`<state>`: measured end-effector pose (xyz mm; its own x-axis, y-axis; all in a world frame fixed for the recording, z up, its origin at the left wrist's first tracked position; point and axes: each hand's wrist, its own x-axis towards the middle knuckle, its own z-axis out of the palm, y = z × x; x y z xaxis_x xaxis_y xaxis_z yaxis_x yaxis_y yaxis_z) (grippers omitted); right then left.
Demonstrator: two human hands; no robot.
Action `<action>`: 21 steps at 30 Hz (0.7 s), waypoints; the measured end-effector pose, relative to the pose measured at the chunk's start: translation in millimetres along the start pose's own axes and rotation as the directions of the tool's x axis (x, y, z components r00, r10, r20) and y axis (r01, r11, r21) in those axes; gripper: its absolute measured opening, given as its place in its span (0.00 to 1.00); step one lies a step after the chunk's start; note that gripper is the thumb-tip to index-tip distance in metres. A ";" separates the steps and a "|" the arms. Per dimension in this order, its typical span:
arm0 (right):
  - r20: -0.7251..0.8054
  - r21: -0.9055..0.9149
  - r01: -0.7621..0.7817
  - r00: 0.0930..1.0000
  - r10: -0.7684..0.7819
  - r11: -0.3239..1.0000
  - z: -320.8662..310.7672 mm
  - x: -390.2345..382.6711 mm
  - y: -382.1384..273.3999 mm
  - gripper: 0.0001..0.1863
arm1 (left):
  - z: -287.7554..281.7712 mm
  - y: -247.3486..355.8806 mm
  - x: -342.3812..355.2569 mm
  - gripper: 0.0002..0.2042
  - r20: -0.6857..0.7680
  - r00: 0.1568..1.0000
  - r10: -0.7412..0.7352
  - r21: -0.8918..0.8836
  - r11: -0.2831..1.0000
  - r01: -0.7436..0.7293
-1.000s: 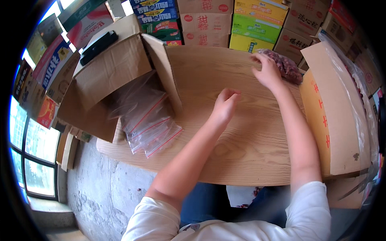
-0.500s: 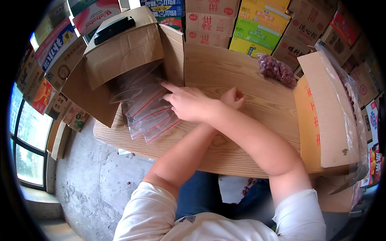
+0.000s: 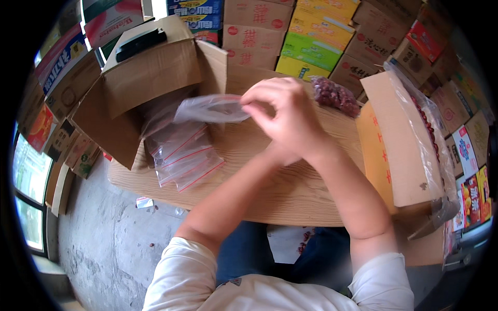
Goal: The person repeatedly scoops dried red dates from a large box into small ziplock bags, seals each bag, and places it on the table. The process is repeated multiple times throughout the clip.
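My right hand point(image 3: 284, 106) is raised over the table, thumb and fingers pinching the edge of a clear zip bag point(image 3: 210, 109), which stretches out to the left. The right wrist crosses over my left hand point(image 3: 284, 153), whose fingers are hidden behind it. Left of the hands, a fanned pile of clear zip bags with red seal strips point(image 3: 189, 160) spills from an open cardboard box point(image 3: 150, 78) lying on its side. Beyond my right hand, at the table's back edge, lies a clear bag filled with dark red round fruit point(image 3: 334, 96).
The wooden table point(image 3: 290, 202) has a curved edge close to my body. At its right stands an open cardboard box point(image 3: 407, 150) with a plastic liner and red fruit inside. A black object point(image 3: 140, 44) rests on the left box. Stacked cartons point(image 3: 254, 39) line the back.
My right hand has lifted away from the bag pile and moved right, now with one zip bag pinched in it. My left hand has drawn closer to me, under the right wrist. The view has shifted slightly.
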<state>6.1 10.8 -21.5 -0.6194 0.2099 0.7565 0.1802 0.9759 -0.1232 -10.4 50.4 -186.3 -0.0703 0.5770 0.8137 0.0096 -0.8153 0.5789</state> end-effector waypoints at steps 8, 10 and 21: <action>-0.175 -0.114 -0.443 0.890 0.421 0.889 -131.2 -6.8 -22.1 0.08 | 13.1 110.5 25.5 0.14 0.331 0.783 0.527 0.163 0.785 -0.598; -0.141 -0.215 -0.444 0.896 0.422 0.870 -154.1 -14.7 -27.3 0.05 | 14.2 143.1 30.3 0.18 0.246 0.760 0.601 0.279 0.707 -0.650; -0.082 -0.490 -0.424 0.892 0.444 0.762 -220.2 -69.5 -45.0 0.04 | 26.7 197.7 88.9 0.09 0.328 0.944 0.024 0.659 0.710 -0.247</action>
<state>209.3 -60.8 72.9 -0.4106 0.6154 0.6728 0.7739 0.6254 -0.0998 11.9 -58.3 2.0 0.2609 0.5409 0.7996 0.6817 -0.6897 0.2441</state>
